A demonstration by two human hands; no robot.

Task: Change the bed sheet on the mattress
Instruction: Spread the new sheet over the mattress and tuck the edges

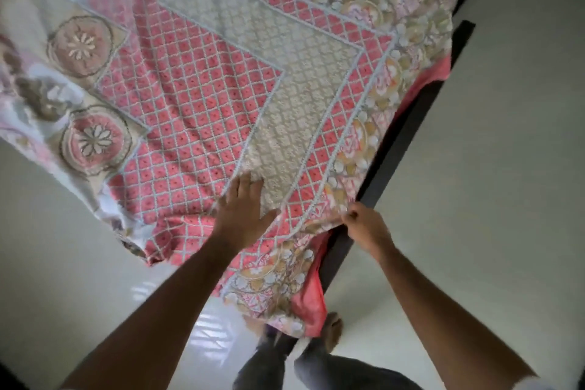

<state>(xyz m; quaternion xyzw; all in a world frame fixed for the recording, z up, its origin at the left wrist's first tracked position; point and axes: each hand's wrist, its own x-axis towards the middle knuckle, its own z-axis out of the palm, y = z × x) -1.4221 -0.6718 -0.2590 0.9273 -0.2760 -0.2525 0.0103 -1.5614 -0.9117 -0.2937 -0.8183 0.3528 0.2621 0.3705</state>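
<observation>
Careful: your left hand [243, 215] lies flat, fingers straight, on the bed sheet [221, 88] spread over the mattress, while your right hand [364, 225] pinches its corner edge beside the dark bed frame [395, 149]. Tugging unevenly could drag it crooked.

Both forearms are bare from the wrists up to the lower edge of the view, with no watch, ring or bracelet visible on the left hand [243, 218] or the right hand [367, 226]. A sliver of white sleeve [535, 385] shows at the right arm's lower end. Below are grey trousers [329, 372] and a bare foot [333, 328].
</observation>
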